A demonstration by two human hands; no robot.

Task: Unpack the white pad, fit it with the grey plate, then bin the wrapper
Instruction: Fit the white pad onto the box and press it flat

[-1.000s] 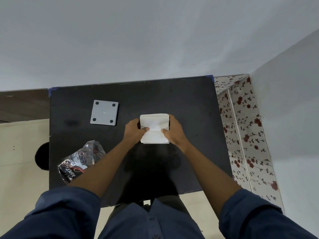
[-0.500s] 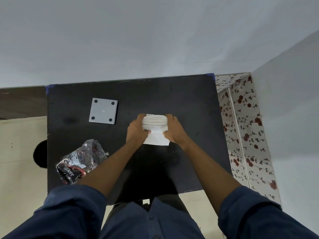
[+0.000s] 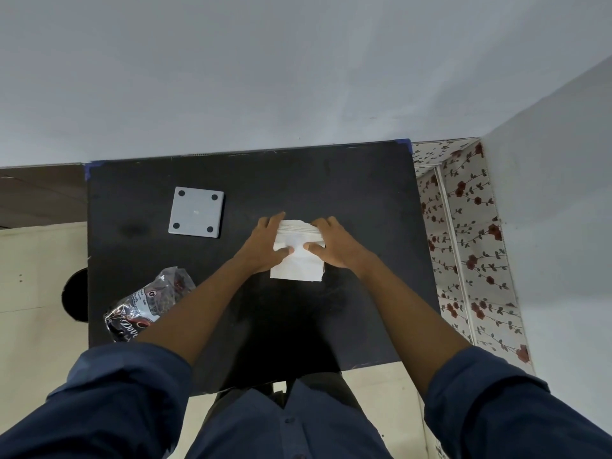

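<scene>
Between both hands' fingers [image 3: 326, 223] sits the white pad [image 3: 298, 256].

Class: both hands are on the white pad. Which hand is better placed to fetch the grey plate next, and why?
Probably the left hand. The square grey plate with four dark dots lies on its side of the folded white pad; the right hand would have to cross over.

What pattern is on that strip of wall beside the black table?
In the head view, the white wall strip right of the black table shows red roses on dark leafy vines.
</scene>
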